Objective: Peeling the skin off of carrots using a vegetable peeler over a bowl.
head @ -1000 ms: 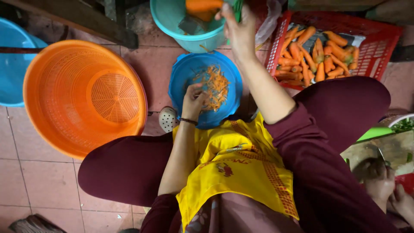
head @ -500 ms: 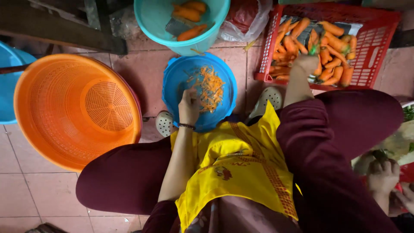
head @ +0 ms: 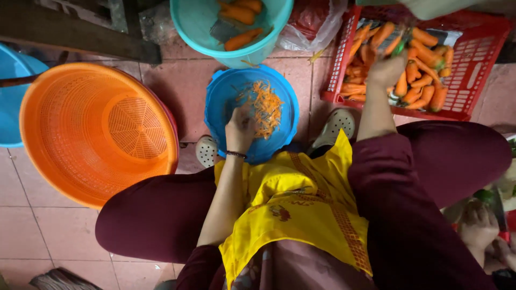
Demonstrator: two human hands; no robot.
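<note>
My left hand point(head: 240, 129) rests inside a blue basin point(head: 220, 102) on the floor between my feet. Its fingers lie loose beside a heap of orange carrot peelings point(head: 266, 107) and hold nothing. My right hand point(head: 384, 70) reaches into a red plastic crate point(head: 478, 59) at the upper right. It lies on the pile of carrots point(head: 416, 80) with its fingers closed around a green-handled tool point(head: 400, 48). Whether it also grips a carrot I cannot tell.
A big orange perforated basket point(head: 97, 134) stands at my left, with a blue tub point(head: 13, 96) beyond it. A teal basin point(head: 199, 27) with peeled carrots sits at the top. Another person's hand point(head: 478, 225) works at the lower right. My knees spread wide under a yellow apron point(head: 290, 204).
My right hand has swung from the teal basin rightward into the red crate. My left hand stayed in the blue basin.
</note>
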